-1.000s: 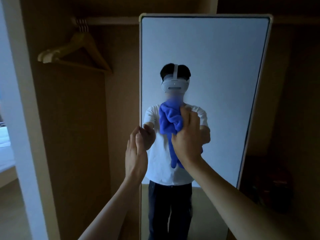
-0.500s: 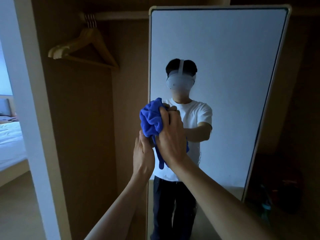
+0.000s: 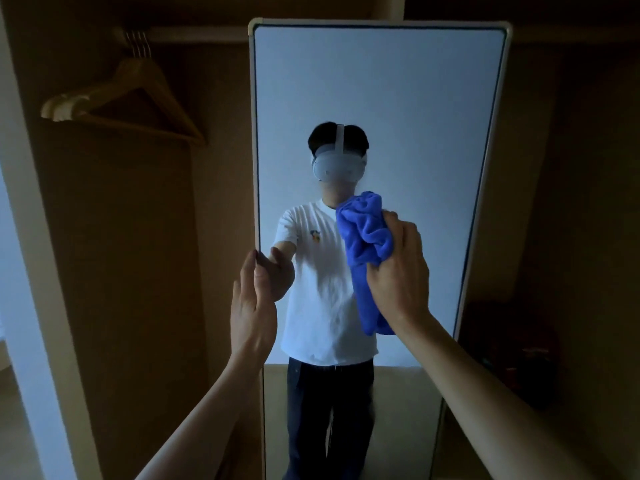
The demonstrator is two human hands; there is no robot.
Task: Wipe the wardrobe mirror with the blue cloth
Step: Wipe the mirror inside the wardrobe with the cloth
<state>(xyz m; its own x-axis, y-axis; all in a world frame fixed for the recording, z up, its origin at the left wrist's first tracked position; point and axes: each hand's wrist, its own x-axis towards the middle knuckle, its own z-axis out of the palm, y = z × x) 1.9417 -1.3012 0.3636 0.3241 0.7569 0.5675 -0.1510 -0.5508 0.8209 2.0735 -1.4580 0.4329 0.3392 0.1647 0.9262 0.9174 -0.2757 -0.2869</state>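
Dim wooden wardrobe interior, seen from a head-worn camera. Wooden hangers (image 3: 138, 95) hang from a rail (image 3: 194, 34) at upper left. A tall, white-framed mirror (image 3: 415, 98) stands upright in the centre and reflects a person in a white T-shirt, dark trousers and a white headset. The right hand (image 3: 398, 275) grips a bunched blue cloth (image 3: 363, 233) and holds it against the glass at mid-height, right of centre, with one end of the cloth dangling below the fist. The left hand (image 3: 252, 306) is flat with straight fingers, its fingertips meeting their reflection at the mirror's left edge.
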